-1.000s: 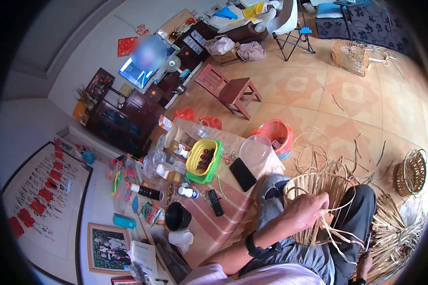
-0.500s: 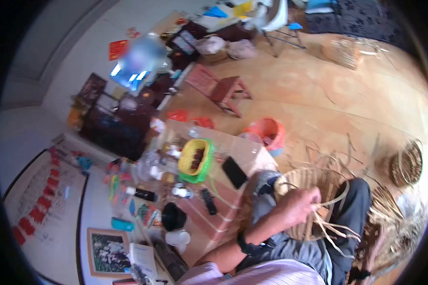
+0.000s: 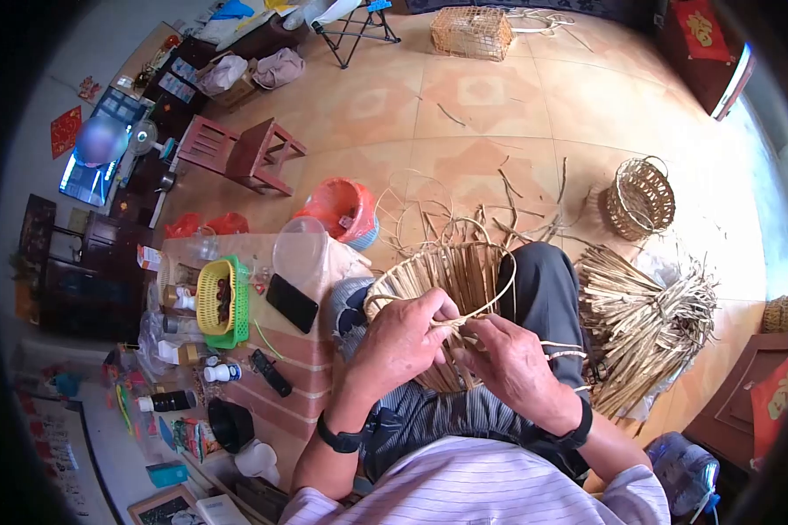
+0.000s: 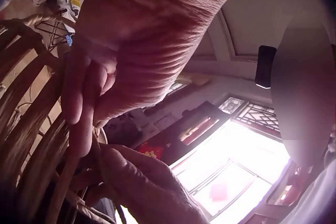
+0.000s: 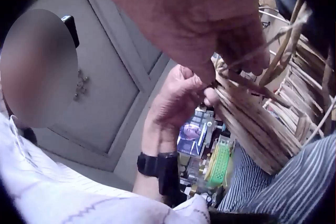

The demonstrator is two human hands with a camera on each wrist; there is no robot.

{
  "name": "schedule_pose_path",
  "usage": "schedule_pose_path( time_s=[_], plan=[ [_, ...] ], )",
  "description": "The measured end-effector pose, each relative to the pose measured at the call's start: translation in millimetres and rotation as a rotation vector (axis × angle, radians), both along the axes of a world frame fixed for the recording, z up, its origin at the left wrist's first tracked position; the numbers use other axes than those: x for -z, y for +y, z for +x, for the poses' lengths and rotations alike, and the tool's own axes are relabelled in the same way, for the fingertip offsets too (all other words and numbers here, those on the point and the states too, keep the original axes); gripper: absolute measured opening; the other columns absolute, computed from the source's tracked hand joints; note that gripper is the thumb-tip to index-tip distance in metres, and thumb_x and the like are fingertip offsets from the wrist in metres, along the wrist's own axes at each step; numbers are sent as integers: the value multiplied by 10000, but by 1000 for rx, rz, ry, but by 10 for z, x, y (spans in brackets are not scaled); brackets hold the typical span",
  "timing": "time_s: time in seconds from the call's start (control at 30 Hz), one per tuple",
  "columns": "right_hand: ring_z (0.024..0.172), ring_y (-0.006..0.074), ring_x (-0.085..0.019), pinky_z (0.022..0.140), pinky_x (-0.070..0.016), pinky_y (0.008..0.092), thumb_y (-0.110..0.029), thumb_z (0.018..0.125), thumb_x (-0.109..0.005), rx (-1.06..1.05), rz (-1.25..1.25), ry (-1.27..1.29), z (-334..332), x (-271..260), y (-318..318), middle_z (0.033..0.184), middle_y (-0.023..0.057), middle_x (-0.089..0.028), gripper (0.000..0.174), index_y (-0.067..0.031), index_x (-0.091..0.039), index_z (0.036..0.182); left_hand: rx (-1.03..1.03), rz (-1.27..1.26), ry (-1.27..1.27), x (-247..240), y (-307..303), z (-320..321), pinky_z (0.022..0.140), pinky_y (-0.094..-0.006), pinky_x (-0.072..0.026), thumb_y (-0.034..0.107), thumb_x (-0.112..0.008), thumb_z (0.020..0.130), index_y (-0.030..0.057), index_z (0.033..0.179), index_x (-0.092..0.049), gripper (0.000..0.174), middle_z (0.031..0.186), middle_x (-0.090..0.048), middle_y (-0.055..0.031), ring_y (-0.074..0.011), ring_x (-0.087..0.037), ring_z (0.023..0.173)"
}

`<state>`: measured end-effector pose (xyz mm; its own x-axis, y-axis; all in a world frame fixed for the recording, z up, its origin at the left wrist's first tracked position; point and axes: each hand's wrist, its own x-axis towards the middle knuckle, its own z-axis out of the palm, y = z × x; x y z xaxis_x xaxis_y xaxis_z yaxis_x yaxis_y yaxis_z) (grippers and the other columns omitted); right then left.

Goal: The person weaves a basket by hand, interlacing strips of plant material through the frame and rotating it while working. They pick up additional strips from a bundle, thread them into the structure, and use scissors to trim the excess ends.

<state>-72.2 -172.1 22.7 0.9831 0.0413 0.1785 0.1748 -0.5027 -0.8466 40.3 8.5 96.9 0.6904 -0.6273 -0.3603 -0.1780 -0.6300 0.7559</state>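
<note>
A part-woven basket (image 3: 416, 278) of pale dried stalks sits in the person's lap, with a thin hoop round its mouth. At the near rim, the left hand (image 3: 403, 339) pinches the rim strip between thumb and curled fingers. Close beside it, the right hand (image 3: 518, 366) pinches a stalk strip at the same rim, its fingertips nearly meeting the left ones. Loose strip ends (image 3: 562, 350) stick out past the right hand. In the right wrist view, the basket's flat stalks (image 5: 257, 121) run down from under both hands.
On the right floor lies a tied bundle of dried stalks (image 3: 643, 328), with a small woven basket (image 3: 641, 199) beyond it. Left stands a cluttered table with a phone (image 3: 291, 304) and a yellow basket (image 3: 214, 302). A red-lined bin (image 3: 340, 210) and a red chair (image 3: 258, 157) stand further off.
The right hand, earlier low by the stalk bundle on the floor, has come up to the basket rim beside the left hand. The head view has swung right; the left hand stays at the rim.
</note>
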Motion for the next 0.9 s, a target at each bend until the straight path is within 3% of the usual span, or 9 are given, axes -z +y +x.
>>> schedule_pose_path(
  time_s=[0.13,0.27,0.47,0.57,0.7,0.73,0.9],
  plan=[
    [875,442,-714,730,-578,523,-171,966,-807,43,-88,45,4,34,111,933,189,-674,268,-2,-652,1104,12,-10,0,-2,10,5,678,-358,-620,-20,-656,1017,-41,1149,-653,134,956,-790,-147,-227,-823,734],
    [857,451,-714,729,-574,533,-152,965,-802,60,-22,48,15,116,188,932,182,-673,220,-17,-637,1017,29,-4,0,-13,12,26,682,-362,-622,-1,-664,1027,-35,1147,-657,125,951,-792,-149,-229,-823,729],
    [853,438,-713,707,-561,526,-122,937,-807,105,-95,-71,-17,39,130,972,191,-698,232,-27,-599,978,1,-21,-4,-59,-20,-1,682,-386,-612,36,-673,1046,-15,1123,-657,94,900,-777,-162,-242,-806,703],
    [823,420,-713,688,-554,526,-102,945,-746,105,-116,-110,-55,91,117,925,203,-694,201,-34,-558,968,-33,7,-33,-14,-29,-25,657,-369,-603,36,-680,1043,-11,1126,-668,96,912,-784,-154,-236,-812,708],
    [740,406,-724,630,-562,516,-95,930,-668,4,-93,33,-232,267,122,800,183,-667,179,-32,-517,1003,-159,-22,-58,88,-78,-137,594,-331,-582,-43,-684,999,4,1108,-687,119,897,-768,-108,-189,-786,678],
    [714,403,-729,607,-565,508,-97,921,-653,-1,-107,15,-232,267,124,768,173,-661,184,-29,-515,1020,-194,25,-36,132,-93,-143,628,-387,-602,-17,-695,1008,24,1133,-699,131,897,-783,-144,-240,-780,663],
    [777,415,-741,644,-572,519,-65,900,-664,-20,-103,37,-234,143,127,807,168,-661,234,-29,-493,1055,-141,32,-231,108,-114,-222,526,-352,-567,1,-718,1008,-32,1063,-698,67,930,-748,-142,-230,-749,621]
  ],
)
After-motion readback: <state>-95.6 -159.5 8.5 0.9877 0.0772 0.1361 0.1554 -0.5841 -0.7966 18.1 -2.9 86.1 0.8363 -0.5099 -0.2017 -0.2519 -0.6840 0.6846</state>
